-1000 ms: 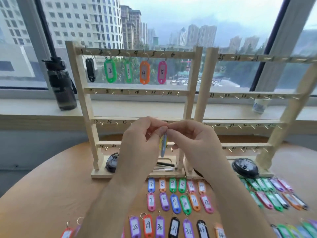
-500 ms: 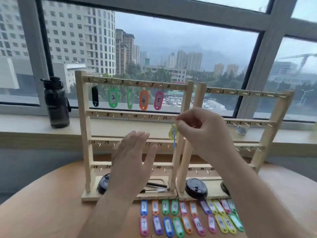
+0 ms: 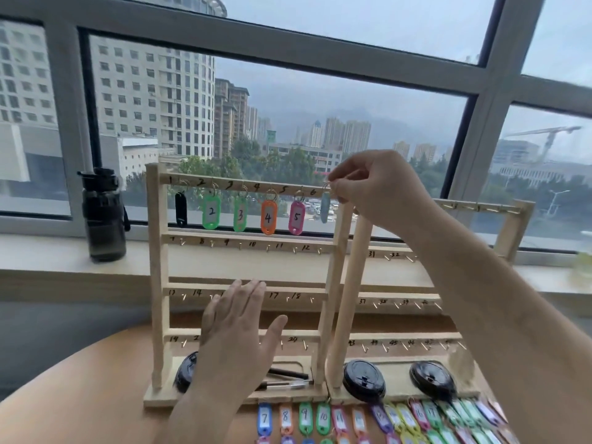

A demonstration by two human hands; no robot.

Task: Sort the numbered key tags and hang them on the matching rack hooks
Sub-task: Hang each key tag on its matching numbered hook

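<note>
R hand [image 3: 378, 187] pinches the ring of an edge-on tag [image 3: 325, 208], at its 9 o'clock, right by the 6 mark [image 3: 313, 192] on the rack [image 3: 157, 283] top rail. L hand [image 3: 237, 334], down at 7 o'clock, flat, fingers spread, holds nothing. Step: hanging no. 6, I'd say. Next: seat ring, let go, then fetch tag 7 [image 3: 264, 418] off the table [image 3: 80, 395].

A rounded wooden table [image 3: 80, 395] carried two pale wooden racks side by side near its far edge, the left rack [image 3: 157, 283] close against the right rack [image 3: 352, 283]. Rows of coloured, numbered key tags [image 3: 323, 418] lay flat on the tabletop just in front of their bases.
</note>
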